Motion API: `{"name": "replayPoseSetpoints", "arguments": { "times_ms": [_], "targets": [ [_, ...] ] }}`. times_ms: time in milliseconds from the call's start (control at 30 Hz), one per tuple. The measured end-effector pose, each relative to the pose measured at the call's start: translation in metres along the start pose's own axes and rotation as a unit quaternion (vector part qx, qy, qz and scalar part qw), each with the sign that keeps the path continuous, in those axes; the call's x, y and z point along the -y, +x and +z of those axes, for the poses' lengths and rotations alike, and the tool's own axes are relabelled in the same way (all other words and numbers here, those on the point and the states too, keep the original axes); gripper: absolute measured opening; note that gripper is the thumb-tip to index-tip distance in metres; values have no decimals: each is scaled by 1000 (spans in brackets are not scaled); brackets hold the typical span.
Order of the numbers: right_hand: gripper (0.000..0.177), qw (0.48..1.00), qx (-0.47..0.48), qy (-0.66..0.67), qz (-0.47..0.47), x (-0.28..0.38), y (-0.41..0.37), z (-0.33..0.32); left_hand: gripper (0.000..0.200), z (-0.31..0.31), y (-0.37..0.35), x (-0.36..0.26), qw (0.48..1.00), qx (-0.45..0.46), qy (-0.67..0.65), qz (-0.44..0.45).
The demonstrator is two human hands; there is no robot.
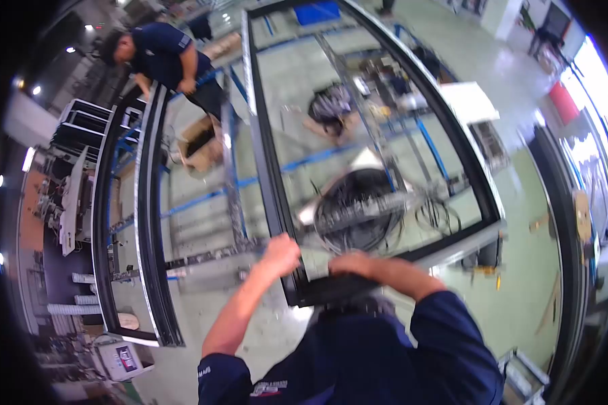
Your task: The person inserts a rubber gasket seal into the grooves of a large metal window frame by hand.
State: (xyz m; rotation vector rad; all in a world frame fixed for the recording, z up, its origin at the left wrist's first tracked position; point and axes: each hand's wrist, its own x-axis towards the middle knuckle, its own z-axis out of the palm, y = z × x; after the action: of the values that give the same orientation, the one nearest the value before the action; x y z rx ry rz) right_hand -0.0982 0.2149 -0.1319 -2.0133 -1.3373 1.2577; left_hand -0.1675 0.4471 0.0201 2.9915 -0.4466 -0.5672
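Observation:
A large black rectangular frame (pixel 267 169), like a window or door frame with a pale outer edge, lies on a metal rack in front of me. At its near left corner my left hand (pixel 282 255) is closed on the side rail. My right hand (pixel 351 264) is on the near rail, just right of that corner, with its fingers curled over the inner edge. Motion blur softens both hands, and their fingertips are partly hidden. I see no tool in either hand.
The rack's blue bars (pixel 304 160) run beneath the frame. A coil of black strip (pixel 358 223) and a cardboard box (pixel 200 145) show through it. Left of it lies a second black frame (pixel 152 229). A co-worker (pixel 165 57) leans over that frame's far end.

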Motion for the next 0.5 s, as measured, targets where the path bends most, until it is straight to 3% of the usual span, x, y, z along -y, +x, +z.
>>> {"name": "replayPoseSetpoints", "arguments": {
  "times_ms": [33, 67, 100, 167, 300, 367, 500],
  "targets": [
    [26, 1000, 8, 5, -23, 12, -31, -24, 15, 4, 3, 3, 1000, -12, 12, 0],
    [28, 994, 66, -11, 82, 7, -25, -26, 14, 2, 2, 0, 1000, -18, 21, 4],
    [36, 985, 123, -44, 116, -4, -25, -30, 13, 4, 2, 1, 999, -33, 25, 24],
    [50, 986, 99, -66, 120, -36, -47, -37, 15, 2, 1, -4, 999, -31, 24, 9],
    [51, 979, 137, -60, 135, -112, -92, -57, 14, -4, -1, -8, 999, -31, 8, 15],
    [44, 983, 155, -51, 83, -132, -122, -74, 14, -8, -2, -12, 1000, -30, 4, 9],
    [40, 969, 158, -35, 188, -170, -170, -90, 14, -4, -2, -14, 999, -35, 0, -12]
  ]
}}
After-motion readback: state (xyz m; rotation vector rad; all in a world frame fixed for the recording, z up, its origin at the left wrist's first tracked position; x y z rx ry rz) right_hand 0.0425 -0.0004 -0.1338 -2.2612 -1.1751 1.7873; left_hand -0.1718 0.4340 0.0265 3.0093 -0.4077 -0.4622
